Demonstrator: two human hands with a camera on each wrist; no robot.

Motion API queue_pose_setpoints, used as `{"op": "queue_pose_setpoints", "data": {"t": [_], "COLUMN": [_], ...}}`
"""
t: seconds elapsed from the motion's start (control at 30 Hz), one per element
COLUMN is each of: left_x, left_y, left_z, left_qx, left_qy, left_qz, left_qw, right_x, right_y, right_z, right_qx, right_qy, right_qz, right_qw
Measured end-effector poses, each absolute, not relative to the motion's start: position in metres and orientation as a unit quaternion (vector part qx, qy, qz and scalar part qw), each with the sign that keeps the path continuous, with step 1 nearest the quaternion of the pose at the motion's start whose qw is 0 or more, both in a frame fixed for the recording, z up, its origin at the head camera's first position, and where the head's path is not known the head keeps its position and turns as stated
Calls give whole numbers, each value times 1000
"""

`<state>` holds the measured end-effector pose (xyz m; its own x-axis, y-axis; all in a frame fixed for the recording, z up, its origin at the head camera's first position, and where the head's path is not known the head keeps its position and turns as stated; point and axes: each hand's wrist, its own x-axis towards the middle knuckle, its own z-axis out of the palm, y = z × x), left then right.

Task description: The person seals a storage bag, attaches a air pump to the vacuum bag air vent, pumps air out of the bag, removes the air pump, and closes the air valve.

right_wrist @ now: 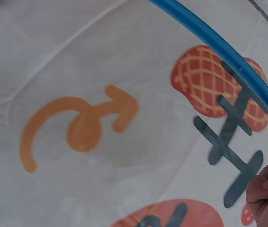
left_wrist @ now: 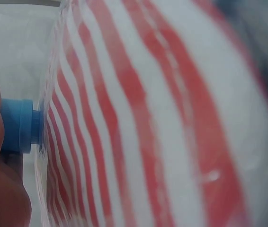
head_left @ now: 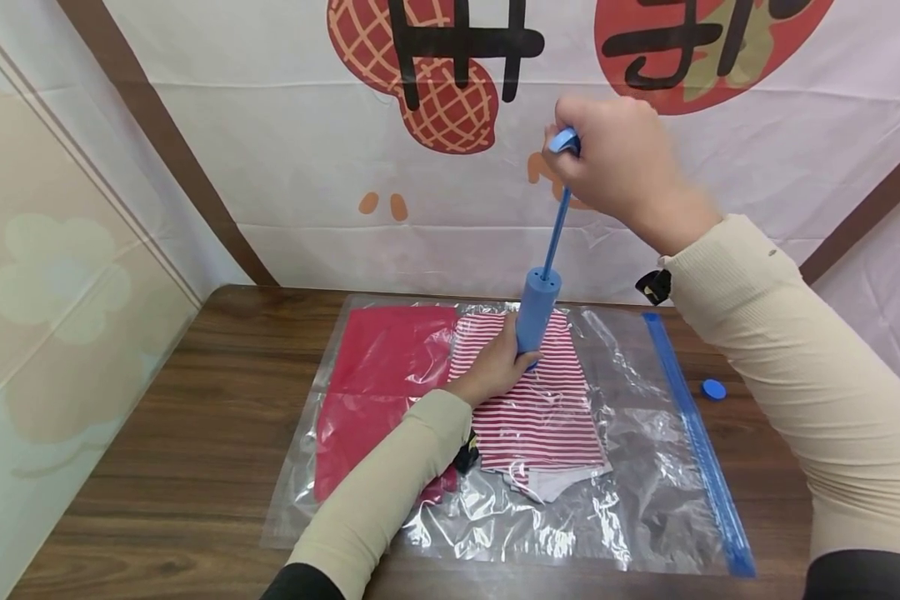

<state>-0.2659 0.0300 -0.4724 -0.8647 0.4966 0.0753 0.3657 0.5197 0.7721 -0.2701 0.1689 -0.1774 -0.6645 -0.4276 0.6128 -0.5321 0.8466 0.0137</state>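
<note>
A blue hand pump (head_left: pixel 537 308) stands tilted on a clear vacuum storage bag (head_left: pixel 630 467). My left hand (head_left: pixel 497 367) grips the pump's barrel low down, close over the bag. High above, my right hand (head_left: pixel 618 162) holds the pump's handle (head_left: pixel 565 142), with the thin rod (head_left: pixel 557 233) drawn far out of the barrel. Inside the bag lie a red folded cloth (head_left: pixel 390 358) and a red-and-white striped garment (head_left: pixel 540 425). In the left wrist view the pump's narrow end (left_wrist: pixel 35 126) meets the bag over the stripes. The right wrist view shows the rod (right_wrist: pixel 228 56) beside my curled fingers (right_wrist: pixel 264 191).
A blue zip strip (head_left: pixel 701 450) runs along the bag's right edge. Beyond it, a small round blue cap (head_left: pixel 713 389) lies on the wooden table (head_left: pixel 157 467). A printed cloth backdrop (head_left: pixel 285 167) hangs directly behind the table, with another cloth panel (head_left: pixel 45 333) on the left.
</note>
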Motion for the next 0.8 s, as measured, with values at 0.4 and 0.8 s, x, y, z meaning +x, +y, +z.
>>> {"op": "queue_pose_setpoints", "data": {"t": [0.4, 0.8], "left_x": [-267, -267], "left_y": [30, 30], "left_z": [-475, -477], "left_qx": [240, 270], "left_qy": [871, 868], "left_qz": [423, 415], "left_qw": [72, 33], "right_x": [-283, -278], "right_y": [170, 177], "right_z": [-239, -287], "right_qx": [338, 347], "right_qy": [-892, -907], "right_qz": [70, 78], "right_qw": [290, 227]}}
